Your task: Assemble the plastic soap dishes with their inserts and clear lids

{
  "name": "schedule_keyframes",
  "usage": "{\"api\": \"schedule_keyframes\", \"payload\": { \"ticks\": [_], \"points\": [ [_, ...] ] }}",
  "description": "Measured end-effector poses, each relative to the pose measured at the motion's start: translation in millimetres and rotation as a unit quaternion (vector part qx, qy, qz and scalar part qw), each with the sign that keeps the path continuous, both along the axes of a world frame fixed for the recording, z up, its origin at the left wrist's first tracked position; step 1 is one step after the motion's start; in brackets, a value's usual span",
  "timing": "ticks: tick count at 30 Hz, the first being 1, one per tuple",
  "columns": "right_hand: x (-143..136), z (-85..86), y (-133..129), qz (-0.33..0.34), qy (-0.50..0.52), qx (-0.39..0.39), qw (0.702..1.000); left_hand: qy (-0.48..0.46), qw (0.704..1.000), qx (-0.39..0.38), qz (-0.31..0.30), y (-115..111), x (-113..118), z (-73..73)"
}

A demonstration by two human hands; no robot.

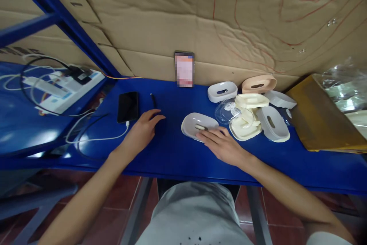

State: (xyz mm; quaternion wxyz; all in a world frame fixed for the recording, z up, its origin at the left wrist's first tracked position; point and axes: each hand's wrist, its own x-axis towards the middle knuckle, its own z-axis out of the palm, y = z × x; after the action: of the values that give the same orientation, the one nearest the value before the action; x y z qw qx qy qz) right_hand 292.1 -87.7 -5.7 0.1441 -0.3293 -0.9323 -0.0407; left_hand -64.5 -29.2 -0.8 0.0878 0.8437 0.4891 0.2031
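A pale grey oval soap dish [190, 123], with a cream edge showing beneath it, lies on the blue table. My right hand [222, 145] reaches over its near right side, fingers together and touching the dish, hiding part of that rim. A slot in the dish's middle shows beside the fingertips. My left hand [145, 128] holds nothing; its thumb and fingers are apart, low over the table. Close to it are a black phone [127, 107] and a short black strip or cable [153, 101].
More soap dishes in grey [272, 124], peach [259, 84] and cream [246, 128] crowd the right, with a clear plastic cover [226, 111]. A cardboard box [323, 119] with plastic wrapping stands beyond. A blurred upright screen or card [184, 70] leans at the back. Left are a power strip [71, 94] and tangled cables.
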Motion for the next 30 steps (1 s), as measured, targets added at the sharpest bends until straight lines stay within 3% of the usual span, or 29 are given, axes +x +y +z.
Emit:
{"api": "schedule_keyframes", "payload": {
  "ticks": [4, 7, 9, 13, 18, 25, 30],
  "points": [
    [1, 2.8, 3, 0.003, 0.007, -0.024, 1.0, -0.052, 0.994, 0.005, -0.098, -2, 46, 15.8],
    [1, 6.3, 4, 0.008, 0.003, -0.033, 0.999, -0.047, 0.977, -0.048, -0.204, 8, 71, 23.5],
    [2, 8.8, 4, 0.003, 0.002, -0.031, 1.0, -0.029, 0.967, -0.093, -0.237, 18, 79, 23.8],
    [7, 12.0, 5, -0.019, 0.009, -0.021, 1.0, -0.032, 0.964, -0.138, -0.223, 30, 79, 15.4],
    [15, 12.5, 8, -0.011, 0.004, -0.024, 1.0, -0.053, 0.963, -0.14, -0.226, 23, 72, 5.7],
    [17, 11.2, 8, 0.011, -0.005, -0.023, 1.0, -0.012, 0.966, -0.111, -0.235, 22, 69, 3.8],
    [17, 10.1, 8, 0.023, -0.008, -0.006, 1.0, -0.038, 0.96, -0.096, -0.259, 22, 68, 1.0]
  ]
}}
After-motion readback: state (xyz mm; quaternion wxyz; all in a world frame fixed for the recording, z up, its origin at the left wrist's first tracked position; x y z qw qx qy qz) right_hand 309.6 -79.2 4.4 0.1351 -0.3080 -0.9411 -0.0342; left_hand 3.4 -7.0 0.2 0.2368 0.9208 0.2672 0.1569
